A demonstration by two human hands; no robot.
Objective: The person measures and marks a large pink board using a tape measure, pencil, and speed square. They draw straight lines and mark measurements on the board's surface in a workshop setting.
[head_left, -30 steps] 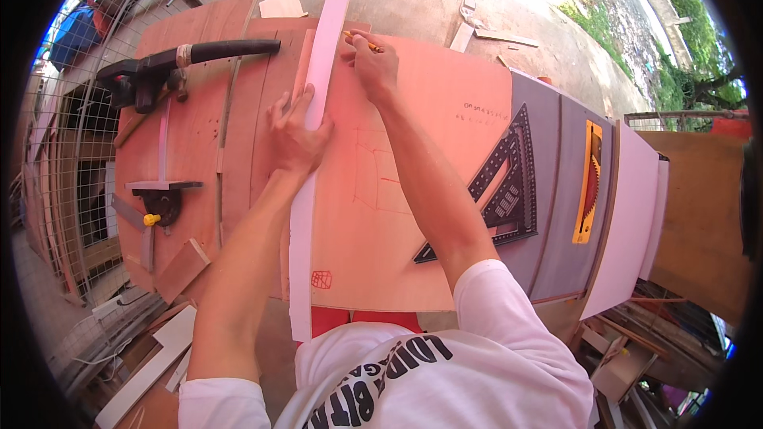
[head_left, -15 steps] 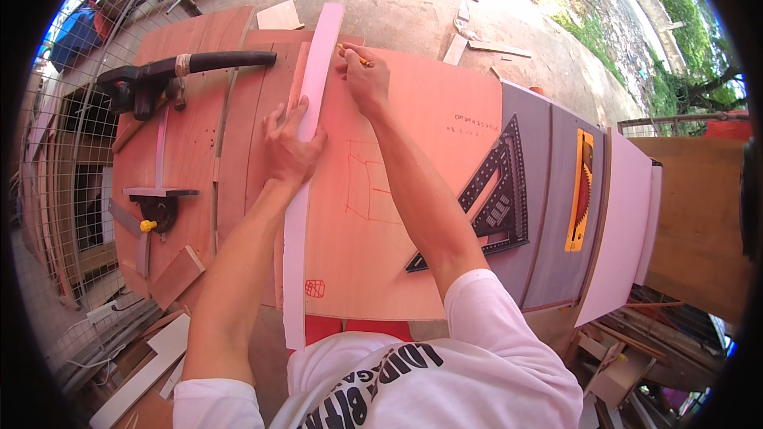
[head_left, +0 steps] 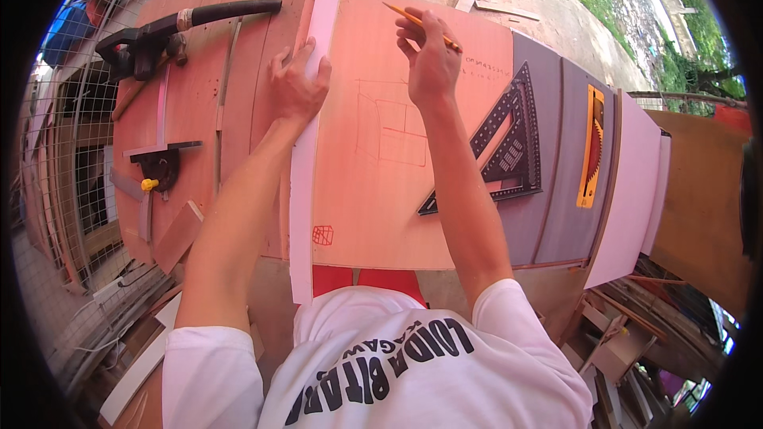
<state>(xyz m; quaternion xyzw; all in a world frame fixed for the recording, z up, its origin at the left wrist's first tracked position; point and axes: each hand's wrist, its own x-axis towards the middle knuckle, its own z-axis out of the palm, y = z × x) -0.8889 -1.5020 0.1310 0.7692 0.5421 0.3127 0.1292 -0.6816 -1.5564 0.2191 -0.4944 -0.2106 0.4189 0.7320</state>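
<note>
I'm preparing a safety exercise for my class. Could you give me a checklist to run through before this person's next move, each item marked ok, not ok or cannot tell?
1. Left hand on the long pale strip: ok, fingers spread.
2. Pencil in the right hand: ok, its point toward the strip but apart from it.
3. Strip flat on the wood beneath: cannot tell from above.
4. Right forearm out of the way of the black triangular square: not ok, it crosses in front of the square's lower part.
5. Toothed red blade away from both hands: ok, it lies off to the right.
</note>
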